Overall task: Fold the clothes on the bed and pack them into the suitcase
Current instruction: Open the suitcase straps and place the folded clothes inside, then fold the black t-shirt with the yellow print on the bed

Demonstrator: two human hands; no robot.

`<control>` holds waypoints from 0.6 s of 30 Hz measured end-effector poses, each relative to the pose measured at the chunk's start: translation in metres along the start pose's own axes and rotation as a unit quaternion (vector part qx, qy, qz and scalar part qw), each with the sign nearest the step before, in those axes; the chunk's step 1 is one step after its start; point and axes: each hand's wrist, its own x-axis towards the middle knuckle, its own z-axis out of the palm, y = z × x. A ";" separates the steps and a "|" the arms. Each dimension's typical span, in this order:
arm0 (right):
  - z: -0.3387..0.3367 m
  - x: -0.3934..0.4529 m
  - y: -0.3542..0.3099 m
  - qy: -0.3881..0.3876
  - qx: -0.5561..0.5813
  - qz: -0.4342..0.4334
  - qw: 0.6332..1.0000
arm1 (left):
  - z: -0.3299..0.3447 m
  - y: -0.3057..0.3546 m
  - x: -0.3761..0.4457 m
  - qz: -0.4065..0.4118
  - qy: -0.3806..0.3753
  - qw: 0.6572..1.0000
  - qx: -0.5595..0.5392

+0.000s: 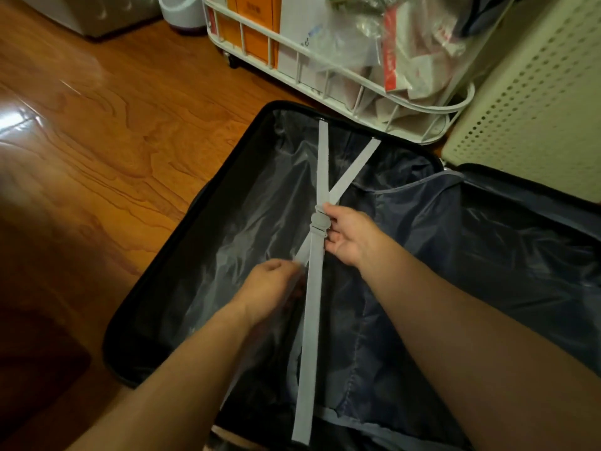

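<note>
A wooden floor (107,131) fills the left side, with a grey bin (97,14) at the top left corner and a white pot (182,11) just right of it.

The suitcase (182,249) lies open on the floor, black rim towards the left. Its near half holds no clothes; it is lined with dark fabric under a clear plastic sheet (247,222). Grey straps (312,320) cross this half in an X and meet at a round buckle (320,220).

The left hand (270,288) is down in the case just left of the long strap, fingers curled at the short strap end; it is blurred, so whether it really grips the strap cannot be told. The right hand (348,236) is at the buckle, thumb and fingertips pinching it from the right side.

Right of the straps a dark blue liner (406,255) lies loose and creased along the hinge. The far half of the case, on the right, also shows only dark lining under plastic.

Behind the case stands a white wire cart (357,89) on wheels, holding orange boxes (253,30), a white box, clear bags and a red and white packet (392,60). To its right is a cream perforated hamper (527,109); its contents are hidden.

No clothes and no bed are in view.
</note>
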 end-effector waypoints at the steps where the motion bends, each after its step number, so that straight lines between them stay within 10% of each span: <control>1: 0.002 -0.003 -0.005 0.002 -0.010 0.006 1.000 | 0.007 0.008 0.001 0.015 -0.001 1.000 -0.024; 12: -0.010 -0.012 -0.015 -0.019 -0.040 0.127 0.991 | 0.027 0.031 0.036 0.083 0.077 0.993 -0.024; 15: -0.031 0.006 -0.026 0.154 -0.098 -0.004 0.983 | 0.019 0.017 0.017 0.069 0.060 0.996 -0.004; 18: -0.055 0.011 -0.011 0.166 -0.249 0.068 0.952 | -0.001 0.005 0.010 0.019 0.120 0.991 0.047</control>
